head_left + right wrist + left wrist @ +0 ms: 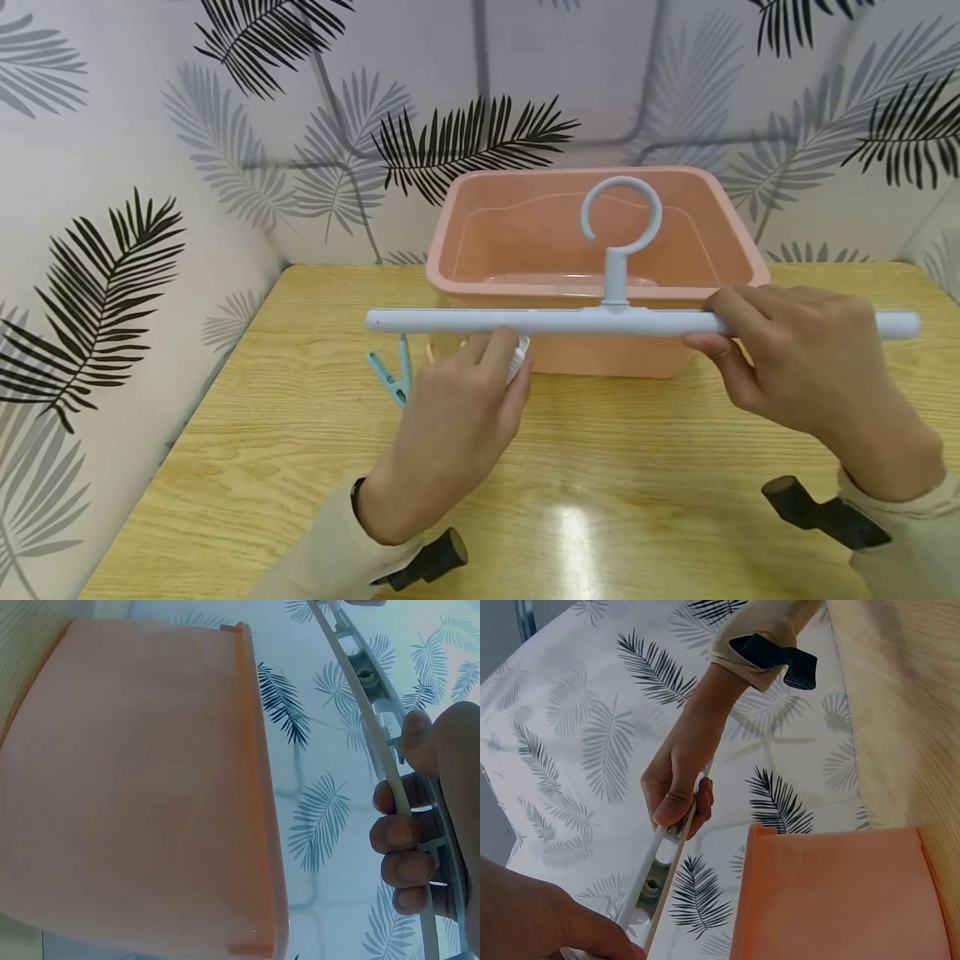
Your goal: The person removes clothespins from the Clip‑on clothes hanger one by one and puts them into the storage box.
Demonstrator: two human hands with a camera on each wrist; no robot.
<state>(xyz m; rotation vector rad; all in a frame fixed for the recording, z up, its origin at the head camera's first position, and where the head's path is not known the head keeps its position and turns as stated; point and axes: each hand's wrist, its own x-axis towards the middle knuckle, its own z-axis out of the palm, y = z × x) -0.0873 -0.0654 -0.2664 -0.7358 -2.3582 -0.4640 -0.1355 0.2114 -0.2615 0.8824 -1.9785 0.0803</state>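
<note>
A pale blue hanger (633,322) with a round open hook is held level across the front of the basin. My right hand (810,358) grips its bar toward the right end, fingers curled round the rails (403,795). My left hand (457,408) holds it left of the hook, with the thumb by the bar (654,889). A small white ribbed piece (517,358) shows between the left thumb and fingers; I cannot tell whether it belongs to the hanger. The underside of the bar is hollow, with fittings inside.
Behind the hanger stands a pink basin (600,290) on the wooden table (247,433). A teal clothespin (392,372) lies left of the basin, beside a small beige item (430,352) partly hidden by my left hand. Leaf-patterned covering (225,167) backs the table.
</note>
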